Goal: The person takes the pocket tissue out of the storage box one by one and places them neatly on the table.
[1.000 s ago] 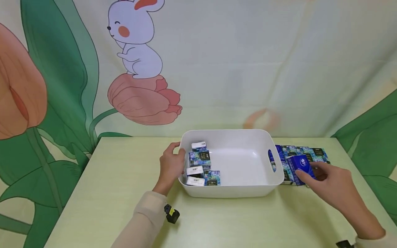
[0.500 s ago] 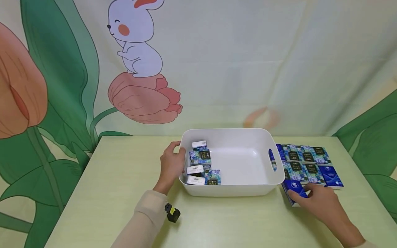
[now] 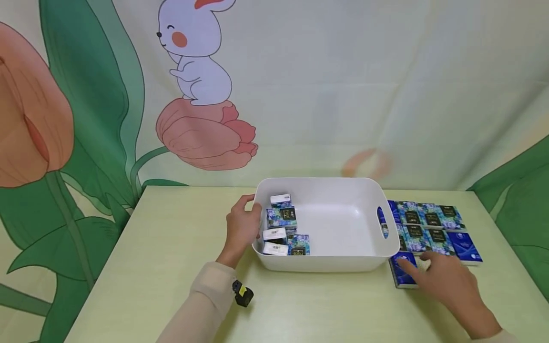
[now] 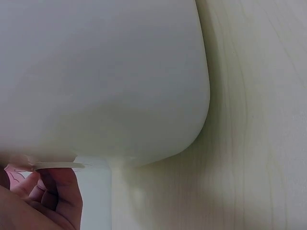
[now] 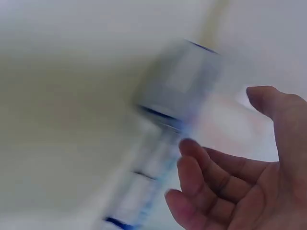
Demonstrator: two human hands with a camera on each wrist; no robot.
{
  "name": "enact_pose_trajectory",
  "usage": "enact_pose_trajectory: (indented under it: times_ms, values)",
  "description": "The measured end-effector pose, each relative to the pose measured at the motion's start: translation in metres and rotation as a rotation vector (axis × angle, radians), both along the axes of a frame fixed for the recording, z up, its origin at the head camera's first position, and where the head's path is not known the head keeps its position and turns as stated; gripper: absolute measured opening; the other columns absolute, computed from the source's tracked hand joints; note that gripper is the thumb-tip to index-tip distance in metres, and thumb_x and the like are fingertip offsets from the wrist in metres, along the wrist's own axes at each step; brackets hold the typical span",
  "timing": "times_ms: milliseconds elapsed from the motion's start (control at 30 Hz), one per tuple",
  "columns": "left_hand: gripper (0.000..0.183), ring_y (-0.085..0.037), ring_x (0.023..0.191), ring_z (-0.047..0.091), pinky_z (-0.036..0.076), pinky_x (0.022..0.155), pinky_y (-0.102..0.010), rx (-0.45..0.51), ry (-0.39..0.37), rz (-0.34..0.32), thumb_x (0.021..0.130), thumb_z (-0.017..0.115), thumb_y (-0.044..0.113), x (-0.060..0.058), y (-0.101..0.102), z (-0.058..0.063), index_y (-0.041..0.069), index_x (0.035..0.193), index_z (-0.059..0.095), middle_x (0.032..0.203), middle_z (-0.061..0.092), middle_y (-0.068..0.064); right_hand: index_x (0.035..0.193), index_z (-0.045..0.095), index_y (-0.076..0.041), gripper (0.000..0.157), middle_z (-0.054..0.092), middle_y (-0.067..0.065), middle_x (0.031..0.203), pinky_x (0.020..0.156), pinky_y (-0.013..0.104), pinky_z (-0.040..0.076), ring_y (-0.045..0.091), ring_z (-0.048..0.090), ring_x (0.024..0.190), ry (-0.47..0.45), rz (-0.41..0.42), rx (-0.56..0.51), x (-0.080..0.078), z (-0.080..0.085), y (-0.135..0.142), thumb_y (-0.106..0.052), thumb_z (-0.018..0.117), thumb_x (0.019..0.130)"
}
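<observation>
My left hand (image 3: 243,225) grips the left end of a white plastic basket (image 3: 330,264), thumb over the rim; in the left wrist view its fingers (image 4: 67,191) curl at the rim. Several small patterned tissue packs (image 3: 281,217) lie in the basket's left part. At the basket's front right corner a dark blue tissue pack (image 3: 403,271) stands on the table. Beside this pack is my right hand (image 3: 448,281), thumb and fingers spread apart. The right wrist view shows a gap between that hand and the blurred pack (image 5: 177,86).
Right of the basket, two rows of tissue packs lie side by side, floral ones (image 3: 433,216) and a plain blue one (image 3: 464,247) at the near right end. A printed curtain (image 3: 317,95) hangs behind the pale table (image 3: 171,267).
My right hand has brought the dark blue pack from over the rows down to the table in front of them, then let go. My left hand stays on the basket; the head view shifts slightly.
</observation>
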State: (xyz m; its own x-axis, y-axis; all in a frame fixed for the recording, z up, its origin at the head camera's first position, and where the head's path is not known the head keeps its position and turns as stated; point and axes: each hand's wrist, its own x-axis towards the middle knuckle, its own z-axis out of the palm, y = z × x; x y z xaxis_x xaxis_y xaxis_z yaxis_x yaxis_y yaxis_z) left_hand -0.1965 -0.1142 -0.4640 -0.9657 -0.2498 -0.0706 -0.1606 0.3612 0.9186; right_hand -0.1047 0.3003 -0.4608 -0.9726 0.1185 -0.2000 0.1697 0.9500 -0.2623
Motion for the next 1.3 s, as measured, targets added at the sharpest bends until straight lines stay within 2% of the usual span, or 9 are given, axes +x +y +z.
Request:
enact_pose_trajectory:
  times_ms: [200, 267, 400, 533, 800, 967, 1033, 1200, 1300]
  values:
    - [0.036, -0.020, 0.037, 0.053, 0.045, 0.041, -0.031, -0.016, 0.021, 0.011, 0.100, 0.051, 0.030, -0.001, 0.001, 0.000, 0.018, 0.132, 0.063, 0.067, 0.066, -0.018, 0.114, 0.070, 0.004, 0.069, 0.071, 0.010, 0.081, 0.047, 0.034, 0.045, 0.019, 0.059, 0.061, 0.298, 0.094, -0.116, -0.009, 0.056, -0.012, -0.060, 0.061, 0.093]
    - [0.036, -0.021, 0.037, 0.053, 0.045, 0.041, -0.031, -0.011, 0.017, 0.004, 0.100, 0.051, 0.030, -0.001, 0.002, -0.001, 0.018, 0.132, 0.063, 0.068, 0.067, -0.019, 0.115, 0.070, 0.002, 0.062, 0.071, 0.007, 0.081, 0.048, 0.034, 0.044, 0.017, 0.058, 0.061, 0.353, 0.133, -0.137, -0.015, 0.071, -0.022, -0.056, 0.062, 0.094]
    - [0.037, -0.022, 0.038, 0.054, 0.045, 0.041, -0.030, -0.004, 0.011, -0.014, 0.100, 0.050, 0.031, -0.001, 0.002, -0.003, 0.018, 0.133, 0.062, 0.069, 0.067, -0.020, 0.115, 0.070, 0.000, 0.063, 0.071, 0.006, 0.082, 0.050, 0.033, 0.045, 0.015, 0.059, 0.061, 0.351, 0.186, -0.161, -0.026, 0.093, -0.052, -0.058, 0.061, 0.094]
    - [0.037, -0.021, 0.038, 0.053, 0.045, 0.041, -0.030, -0.009, 0.017, -0.004, 0.100, 0.051, 0.030, -0.001, 0.002, -0.004, 0.018, 0.133, 0.062, 0.070, 0.068, -0.019, 0.114, 0.072, -0.001, 0.066, 0.071, 0.004, 0.081, 0.055, 0.035, 0.049, 0.016, 0.060, 0.064, 0.294, 0.252, -0.173, -0.038, 0.103, -0.087, -0.062, 0.062, 0.092]
    - [0.037, -0.021, 0.038, 0.053, 0.045, 0.040, -0.029, -0.005, 0.026, 0.002, 0.100, 0.051, 0.030, 0.000, 0.001, -0.001, 0.017, 0.133, 0.062, 0.074, 0.070, -0.020, 0.116, 0.072, 0.000, 0.064, 0.071, 0.003, 0.081, 0.055, 0.035, 0.050, 0.015, 0.064, 0.068, 0.121, 0.348, -0.173, -0.054, 0.085, -0.148, -0.057, 0.067, 0.090]
    - [0.038, -0.021, 0.040, 0.055, 0.047, 0.040, -0.029, -0.009, 0.019, 0.008, 0.100, 0.050, 0.030, 0.000, -0.001, -0.001, 0.017, 0.133, 0.062, 0.076, 0.070, -0.020, 0.118, 0.071, 0.001, 0.060, 0.073, 0.011, 0.100, 0.063, 0.039, 0.054, 0.023, 0.067, 0.078, -0.001, 0.399, -0.139, -0.063, 0.064, -0.177, -0.053, 0.068, 0.090]
    - [0.038, -0.022, 0.040, 0.056, 0.047, 0.041, -0.029, -0.008, 0.019, 0.012, 0.100, 0.051, 0.030, -0.001, -0.002, -0.001, 0.017, 0.133, 0.062, 0.076, 0.070, -0.021, 0.110, 0.074, -0.001, 0.055, 0.073, 0.013, 0.104, 0.063, 0.040, 0.054, 0.024, 0.067, 0.079, -0.041, 0.418, -0.111, -0.066, 0.056, -0.190, -0.052, 0.069, 0.089]
    - [0.038, -0.021, 0.039, 0.054, 0.047, 0.040, -0.030, 0.005, 0.032, 0.004, 0.099, 0.051, 0.029, 0.000, -0.001, -0.001, 0.016, 0.133, 0.063, 0.078, 0.071, -0.021, 0.080, 0.066, -0.010, 0.047, 0.060, 0.001, 0.069, 0.050, 0.033, 0.039, 0.016, 0.050, 0.059, -0.153, 0.437, -0.037, -0.072, 0.039, -0.212, -0.056, 0.076, 0.082]
    - [0.038, -0.020, 0.039, 0.054, 0.047, 0.040, -0.030, 0.003, 0.029, 0.002, 0.099, 0.051, 0.030, 0.000, 0.000, -0.002, 0.017, 0.133, 0.063, 0.079, 0.071, -0.020, 0.077, 0.059, -0.011, 0.049, 0.050, -0.001, 0.064, 0.050, 0.033, 0.035, 0.015, 0.043, 0.057, -0.194, 0.447, -0.005, -0.074, 0.033, -0.220, -0.056, 0.079, 0.079]
